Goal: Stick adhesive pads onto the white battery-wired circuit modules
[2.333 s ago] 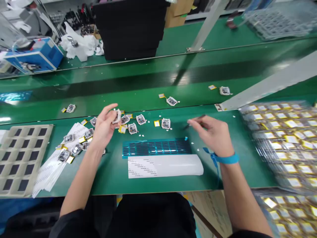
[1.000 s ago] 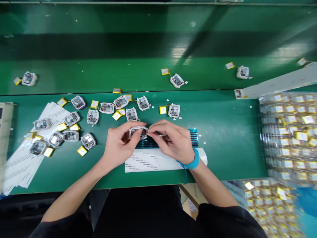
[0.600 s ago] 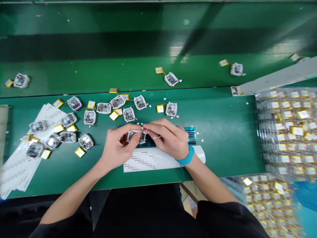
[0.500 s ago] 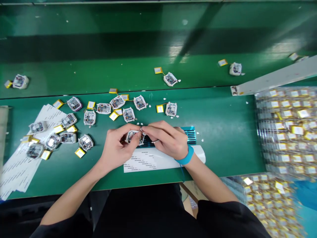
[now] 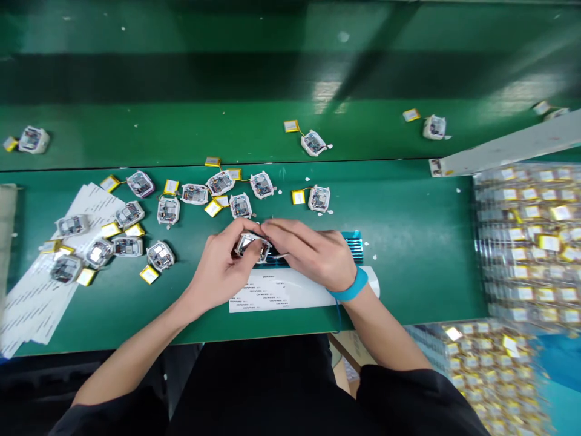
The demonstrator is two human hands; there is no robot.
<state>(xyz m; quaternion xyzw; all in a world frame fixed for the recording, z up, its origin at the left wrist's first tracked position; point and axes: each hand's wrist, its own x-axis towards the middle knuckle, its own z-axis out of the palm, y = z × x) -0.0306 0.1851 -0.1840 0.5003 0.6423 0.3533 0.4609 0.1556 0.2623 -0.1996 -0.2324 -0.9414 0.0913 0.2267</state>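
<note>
My left hand (image 5: pixel 231 260) is closed around a white watch case (image 5: pixel 247 240) with an exposed circuit board, the thumb pressing across its open face. My right hand (image 5: pixel 313 251) is closed at the right side of the same case, its bent fingertips meeting the case's upper edge. A thin grey metal tool (image 5: pixel 279 256) shows as a sliver under the right fingers; most of it is hidden. Below both hands lies a white printed adhesive sheet (image 5: pixel 258 293), and a shiny blue striped strip (image 5: pixel 354 245) sticks out past the right hand.
Several open watch cases (image 5: pixel 167 210) with wired yellow batteries (image 5: pixel 149 274) lie left and beyond. Printed sheets (image 5: pixel 40 303) lie at far left. Stacked clear trays of batteries (image 5: pixel 521 242) stand right, beside a white rail (image 5: pixel 503 145). A blue wrist strap (image 5: pixel 349 286) trails a cord.
Both hands and the watch case have shifted slightly right in view. The right fingers now lie flatter over the case's edge. The whole scene moves slightly with the camera.
</note>
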